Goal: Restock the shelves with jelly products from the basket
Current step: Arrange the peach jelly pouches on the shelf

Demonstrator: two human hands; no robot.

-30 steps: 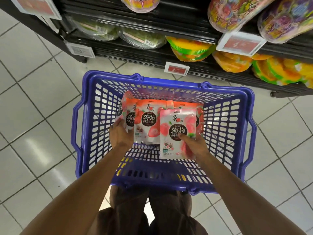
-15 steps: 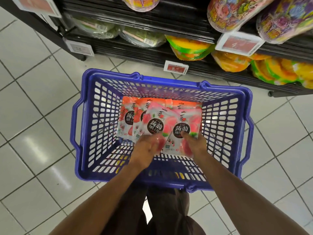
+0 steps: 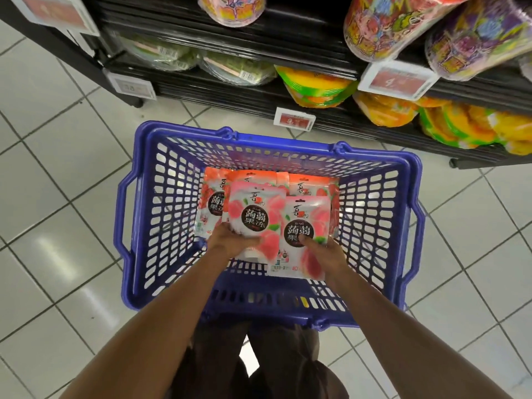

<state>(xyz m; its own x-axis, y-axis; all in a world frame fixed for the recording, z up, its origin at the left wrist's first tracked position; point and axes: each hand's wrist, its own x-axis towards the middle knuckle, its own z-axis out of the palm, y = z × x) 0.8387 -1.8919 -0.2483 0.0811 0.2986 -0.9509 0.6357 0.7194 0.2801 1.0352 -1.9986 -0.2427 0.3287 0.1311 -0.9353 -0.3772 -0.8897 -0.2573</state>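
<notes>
A blue plastic basket (image 3: 138, 214) stands on the floor in front of me. Inside it are several pink and red jelly pouches with black round labels. My left hand (image 3: 230, 240) grips the lower edge of one pink peach pouch (image 3: 253, 211), lifted above the others. My right hand (image 3: 322, 251) holds a second pink pouch (image 3: 305, 223) beside it, thumb on its front. Red strawberry pouches (image 3: 211, 203) lie behind them against the basket's far wall. The basket's floor under the pouches is mostly hidden.
Black shelves (image 3: 288, 50) run across the top with orange jelly bags (image 3: 313, 87), green-lidded tubs (image 3: 236, 67) and colourful tubs (image 3: 383, 24). Price tags (image 3: 293, 119) hang from the shelf edges. White floor tiles (image 3: 57, 168) surround the basket. My legs show below it.
My left hand moved from the left pouches to the middle, took hold of a pink pouch and raised it. My right hand keeps its pouch and lifted it slightly.
</notes>
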